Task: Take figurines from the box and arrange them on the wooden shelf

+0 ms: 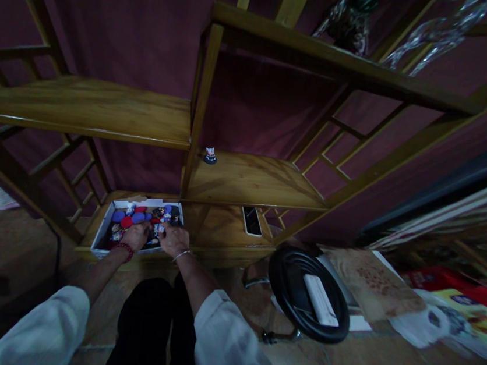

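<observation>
A shallow white box (101, 231) on the bottom shelf is filled with small figurines, some with round blue or red bases (126, 221). My left hand (136, 236), with a red bead bracelet at the wrist, reaches into it with curled fingers; what they hold, if anything, is hidden. Beside it, my right hand (176, 239), wearing a silver bracelet, pinches a small white-and-blue figurine (161, 229) over the box. On the middle shelf to the right, a white-and-dark figurine (210, 156) stands upright on a dark round base.
The wooden shelf unit (146, 114) stands against a dark red wall. A phone (251, 221) lies on the lower shelf. To the right is a black round stool (280, 269) bearing a white box (320, 299). Cardboard (373, 282) and plastic bags (423, 326) lie beyond it.
</observation>
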A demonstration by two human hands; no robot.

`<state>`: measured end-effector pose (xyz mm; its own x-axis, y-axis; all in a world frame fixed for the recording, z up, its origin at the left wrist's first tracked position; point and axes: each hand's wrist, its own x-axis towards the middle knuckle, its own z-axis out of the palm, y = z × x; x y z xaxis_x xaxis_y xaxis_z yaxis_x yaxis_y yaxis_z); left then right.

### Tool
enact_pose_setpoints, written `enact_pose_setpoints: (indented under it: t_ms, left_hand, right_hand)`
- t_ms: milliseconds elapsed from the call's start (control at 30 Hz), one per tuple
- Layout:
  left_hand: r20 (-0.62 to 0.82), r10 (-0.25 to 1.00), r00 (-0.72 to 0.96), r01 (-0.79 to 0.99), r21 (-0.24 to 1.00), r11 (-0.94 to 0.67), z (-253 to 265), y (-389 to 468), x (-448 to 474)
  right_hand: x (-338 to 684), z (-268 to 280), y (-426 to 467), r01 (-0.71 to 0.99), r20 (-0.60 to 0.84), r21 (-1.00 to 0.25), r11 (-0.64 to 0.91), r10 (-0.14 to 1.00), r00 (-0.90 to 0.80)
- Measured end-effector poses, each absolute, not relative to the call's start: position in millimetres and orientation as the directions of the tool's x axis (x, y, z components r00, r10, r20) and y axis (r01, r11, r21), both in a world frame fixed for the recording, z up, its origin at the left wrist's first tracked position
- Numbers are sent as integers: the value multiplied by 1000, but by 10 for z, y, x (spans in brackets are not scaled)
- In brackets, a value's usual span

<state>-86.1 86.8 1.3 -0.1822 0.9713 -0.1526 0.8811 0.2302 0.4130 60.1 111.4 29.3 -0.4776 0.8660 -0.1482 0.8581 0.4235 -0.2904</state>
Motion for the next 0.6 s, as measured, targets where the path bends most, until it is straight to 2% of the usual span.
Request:
enact_pose_setpoints:
  t_ms: [133,600]
  left_hand:
    - [-204,949,-241,876,374,303,-19,878,-888]
    - [-220,902,-372,796,424,432,85,869,-931]
  right_hand:
    - [599,293,1114,861,-161,-288,419,865,-475]
    - [584,176,1166,847,-125,-314,428,866,-484]
